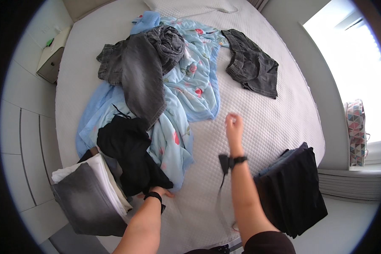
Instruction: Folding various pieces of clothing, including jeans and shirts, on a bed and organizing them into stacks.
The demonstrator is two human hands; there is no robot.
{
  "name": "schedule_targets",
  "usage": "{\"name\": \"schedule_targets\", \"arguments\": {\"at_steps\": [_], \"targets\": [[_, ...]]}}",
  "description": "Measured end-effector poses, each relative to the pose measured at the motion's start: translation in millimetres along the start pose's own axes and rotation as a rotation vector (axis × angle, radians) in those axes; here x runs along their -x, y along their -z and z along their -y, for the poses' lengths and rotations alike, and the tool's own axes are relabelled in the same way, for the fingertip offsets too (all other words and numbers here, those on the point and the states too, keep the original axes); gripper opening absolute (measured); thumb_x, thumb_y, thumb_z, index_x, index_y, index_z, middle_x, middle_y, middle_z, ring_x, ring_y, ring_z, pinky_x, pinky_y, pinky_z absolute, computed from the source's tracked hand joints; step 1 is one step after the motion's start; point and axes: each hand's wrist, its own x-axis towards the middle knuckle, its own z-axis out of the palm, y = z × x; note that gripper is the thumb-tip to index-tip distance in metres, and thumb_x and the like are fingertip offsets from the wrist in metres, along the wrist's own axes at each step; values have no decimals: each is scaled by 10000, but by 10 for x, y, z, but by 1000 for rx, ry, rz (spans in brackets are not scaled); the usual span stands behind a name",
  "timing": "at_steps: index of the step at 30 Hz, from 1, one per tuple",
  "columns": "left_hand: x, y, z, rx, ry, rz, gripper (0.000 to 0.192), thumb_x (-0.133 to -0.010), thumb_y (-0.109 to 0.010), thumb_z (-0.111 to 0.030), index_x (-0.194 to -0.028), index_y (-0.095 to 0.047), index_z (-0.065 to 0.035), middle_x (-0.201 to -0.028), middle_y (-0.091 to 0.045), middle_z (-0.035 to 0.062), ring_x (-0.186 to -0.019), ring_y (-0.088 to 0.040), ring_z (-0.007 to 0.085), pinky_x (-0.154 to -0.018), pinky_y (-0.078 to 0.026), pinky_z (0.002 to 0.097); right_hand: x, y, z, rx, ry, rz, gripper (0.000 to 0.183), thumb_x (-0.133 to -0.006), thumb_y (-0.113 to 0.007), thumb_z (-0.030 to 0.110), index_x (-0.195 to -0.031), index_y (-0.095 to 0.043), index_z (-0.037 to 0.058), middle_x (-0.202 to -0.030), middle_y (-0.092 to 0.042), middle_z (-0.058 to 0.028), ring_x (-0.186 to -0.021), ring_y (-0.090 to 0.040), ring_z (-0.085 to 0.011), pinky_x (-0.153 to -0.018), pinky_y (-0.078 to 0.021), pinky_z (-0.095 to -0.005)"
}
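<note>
My left hand touches the lower edge of a rumpled black garment with a drawstring; its fingers are partly hidden, so its grip is unclear. My right hand is raised over the quilted bed cover, fingers curled, with nothing visible in it. Dark gray shorts with an elastic waist lie beyond it. Gray denim pants, partly bunched up, rest on a light blue floral blanket. Both wrists wear black straps, and a small black device hangs beside the right one.
At the near left stands a stack of folded clothes, gray and white. Another folded stack, black and blue, is at the near right. A white pillow lies at the bed's far end, and a nightstand stands left of the bed.
</note>
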Motion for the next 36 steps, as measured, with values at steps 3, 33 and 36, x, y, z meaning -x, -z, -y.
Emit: {"name": "schedule_targets", "arguments": {"at_steps": [3, 33, 36], "targets": [[6, -9, -24, 26, 33, 31, 922, -539, -846, -424, -1318, -499, -72, -1374, -460, 140, -1287, -395, 265, -1041, -308, 322, -862, -230, 145, 272, 161, -3, 356, -771, -654, 173, -1084, -593, 16, -1353, -351, -272, -960, -574, -354, -823, -493, -402], [146, -87, -147, 146, 45, 69, 823, -695, -674, -405, -1385, -379, -65, -1454, -306, 152, -1351, -264, 287, -1073, -206, 448, -1124, -2855, 2149, 849, 336, 448, 1106, -544, -846, 397, -1438, -243, 148, -1297, -465, -130, -1206, -440, -340, -915, -322, -682], [179, -121, -123, 146, 50, 52, 814, -711, -657, -403, -1391, -367, -64, -1462, -290, 154, -1358, -251, 289, -1076, -196, 460, -924, -2764, 2009, 752, 395, 360, 893, -586, -807, 315, -1328, -357, 106, -1159, -549, -109, -1095, -526, -311, -871, -379, -612]]}}
